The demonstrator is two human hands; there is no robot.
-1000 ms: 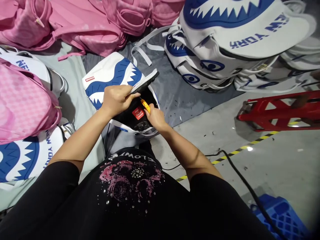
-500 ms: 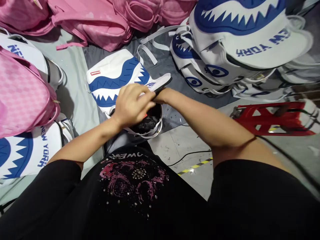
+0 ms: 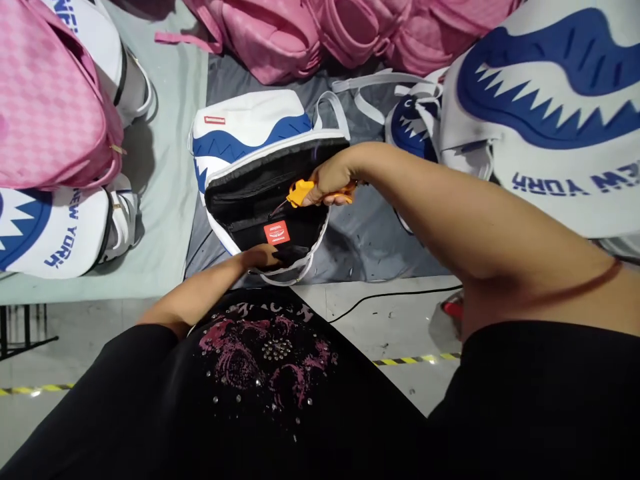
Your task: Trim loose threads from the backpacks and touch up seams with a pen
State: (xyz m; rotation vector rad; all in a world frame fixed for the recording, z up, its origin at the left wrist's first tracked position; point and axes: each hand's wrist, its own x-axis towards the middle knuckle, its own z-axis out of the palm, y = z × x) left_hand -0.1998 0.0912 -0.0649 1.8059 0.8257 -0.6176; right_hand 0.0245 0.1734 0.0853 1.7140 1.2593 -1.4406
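A white backpack [image 3: 270,107] with a blue shark-mouth print lies in front of me, its top wide open. Its black lining [image 3: 240,193] shows, with a red label [image 3: 277,233] inside. My right hand [image 3: 330,180] is closed around orange-handled thread snips [image 3: 301,192], whose thin metal tip points down into the opening. At the near rim, my left hand [image 3: 263,256] reaches into the bag, its fingers closed at the dark lining and partly hidden by it.
Pink backpacks [image 3: 270,40] lie along the back, and another pink backpack [image 3: 55,100] is at left. More white shark-print backpacks [image 3: 555,113] are stacked at right and at left. A black cable [image 3: 390,295] crosses the floor below the table edge.
The backpack's top flap has swung up and away, so the inside shows. My right hand, with the orange snips now visible, is over the opening; my left hand has moved down to the near rim.
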